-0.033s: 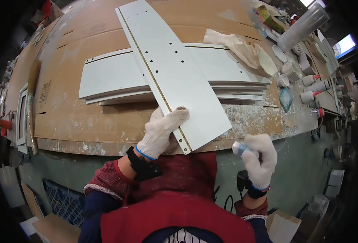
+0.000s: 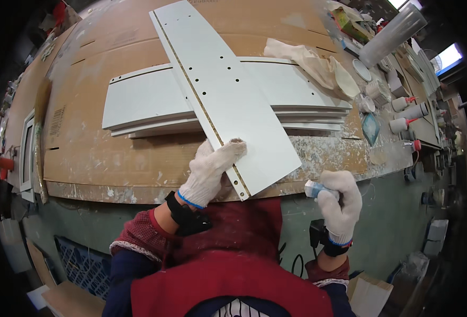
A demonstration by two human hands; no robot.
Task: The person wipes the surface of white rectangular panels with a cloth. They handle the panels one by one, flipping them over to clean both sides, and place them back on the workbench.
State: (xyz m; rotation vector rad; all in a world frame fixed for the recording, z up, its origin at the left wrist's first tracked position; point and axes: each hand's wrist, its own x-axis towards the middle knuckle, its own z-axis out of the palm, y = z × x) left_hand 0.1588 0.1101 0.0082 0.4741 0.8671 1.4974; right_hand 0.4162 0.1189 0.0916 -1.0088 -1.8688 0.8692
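Note:
A long white panel [image 2: 244, 116] with drilled holes and a brown groove along its left edge lies slantwise across a stack of similar white panels [image 2: 143, 98]. My left hand [image 2: 212, 168], in a white knit glove, grips the near end of the top panel at its grooved edge, thumb on the upper face and fingers hidden beneath. To the right of that panel, my gloved right hand [image 2: 342, 203] is raised at the bench's front edge. It pinches a small white and pale blue block [image 2: 314, 189], which is apart from the panel.
Brown cardboard [image 2: 85, 142] covers the bench, its front strip spotted with white paint. A cream cloth [image 2: 313, 66] rests on the stack's right end. Small bottles [image 2: 400, 125], a clear bottle [image 2: 403, 152] and a clear tube [image 2: 392, 37] crowd the right side. A brush [image 2: 42, 132] lies left.
My right hand has shifted very slightly to the right with the small block. The left hand and the panel keep their places.

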